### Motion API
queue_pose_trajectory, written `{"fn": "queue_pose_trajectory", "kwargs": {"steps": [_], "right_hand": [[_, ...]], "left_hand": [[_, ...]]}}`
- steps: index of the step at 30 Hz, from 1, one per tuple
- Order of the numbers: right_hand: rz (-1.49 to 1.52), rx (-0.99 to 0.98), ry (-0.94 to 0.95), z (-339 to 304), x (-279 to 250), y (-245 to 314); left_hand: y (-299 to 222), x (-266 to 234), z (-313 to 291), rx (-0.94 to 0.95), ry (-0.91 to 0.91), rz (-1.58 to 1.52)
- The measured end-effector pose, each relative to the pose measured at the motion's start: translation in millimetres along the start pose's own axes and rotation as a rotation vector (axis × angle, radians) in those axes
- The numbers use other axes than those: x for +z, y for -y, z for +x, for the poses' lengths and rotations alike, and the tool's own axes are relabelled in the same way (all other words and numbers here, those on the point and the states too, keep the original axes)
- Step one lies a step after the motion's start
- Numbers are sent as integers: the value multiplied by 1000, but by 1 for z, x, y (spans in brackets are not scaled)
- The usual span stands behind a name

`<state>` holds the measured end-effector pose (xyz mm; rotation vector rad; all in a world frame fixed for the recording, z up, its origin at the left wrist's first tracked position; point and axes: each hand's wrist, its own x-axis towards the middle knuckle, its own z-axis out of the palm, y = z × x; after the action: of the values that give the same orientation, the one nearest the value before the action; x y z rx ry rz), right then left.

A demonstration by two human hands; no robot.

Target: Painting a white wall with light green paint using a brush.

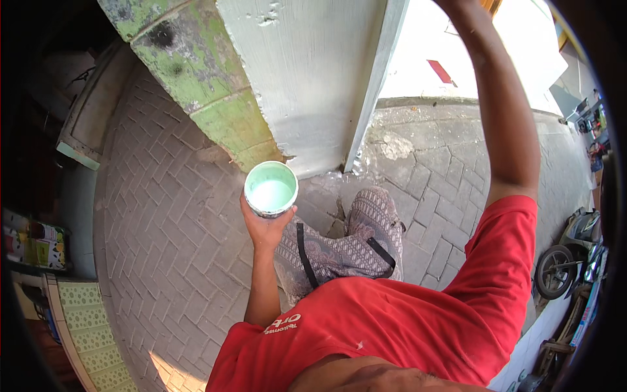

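My left hand point(266, 230) is wrapped round a small round paint tub point(249, 201) from below and holds it upright. Pale mint-green paint point(271, 195) lies inside, and its inner wall is coated in the same colour. The tub is in front of my body, near the foot of a pillar. Its front face point(307, 78) is smooth and whitish, while the side point(202, 72) shows worn, patchy green blocks. My right arm stretches up past the pillar's right edge. Only the base of my right hand point(457, 5) shows at the top edge; its fingers are out of the picture.
Grey paving blocks point(170, 215) cover the ground, with pale splashes by the pillar's base. A white wall point(424, 46) stands beyond it at right. At far right is a parked motorbike point(555, 271). A low green-patterned tiled wall point(88, 326) runs along the lower left.
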<state>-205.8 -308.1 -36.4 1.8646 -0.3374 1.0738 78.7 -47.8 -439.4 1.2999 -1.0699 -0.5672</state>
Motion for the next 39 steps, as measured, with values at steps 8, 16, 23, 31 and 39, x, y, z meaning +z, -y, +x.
{"fn": "queue_pose_trajectory", "kwargs": {"steps": [8,16,23,31,39], "right_hand": [[243,136,404,-160,-4,154],[435,289,209,-27,-16,5],[86,264,-125,14,-21,4],[309,415,347,-201,4,172],[519,556,480,-111,-13,74]], "left_hand": [[-4,-13,-1,55,11,38],[-1,-4,2,54,10,11],[-13,11,-1,53,48,-30],[-3,1,-6,35,45,-44],[2,-12,-7,32,18,53]]}}
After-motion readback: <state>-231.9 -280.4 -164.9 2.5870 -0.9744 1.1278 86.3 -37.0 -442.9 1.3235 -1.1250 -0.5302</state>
